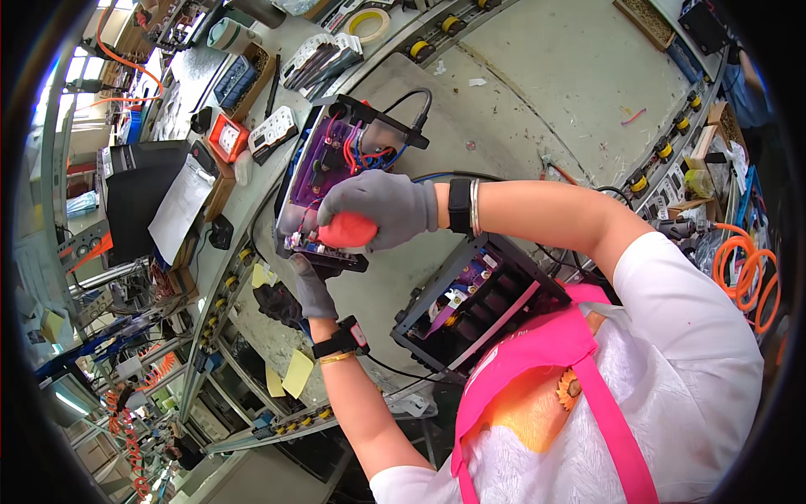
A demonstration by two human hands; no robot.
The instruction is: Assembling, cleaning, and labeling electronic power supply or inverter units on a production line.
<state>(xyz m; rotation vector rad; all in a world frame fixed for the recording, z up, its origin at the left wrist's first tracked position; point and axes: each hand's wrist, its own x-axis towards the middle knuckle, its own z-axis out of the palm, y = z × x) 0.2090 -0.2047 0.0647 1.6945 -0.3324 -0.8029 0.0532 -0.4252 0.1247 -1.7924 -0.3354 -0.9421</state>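
An open black-framed electronic unit with a purple interior, red and blue wires and a circuit board lies tilted on the work surface. My right hand, in a grey glove, is closed round a red rounded handle over the unit's near part. The working end of that handle is hidden, so its kind does not show. My left hand, also gloved, grips the near end of the unit, its fingers partly hidden. A second open black unit with dark cylinders inside stands close to my body.
Roller conveyor rails run along both sides of the surface. To the left are a red-framed gauge box, white sockets, a paper sheet and a tape roll. A coiled orange hose hangs right. Black cables trail near the second unit.
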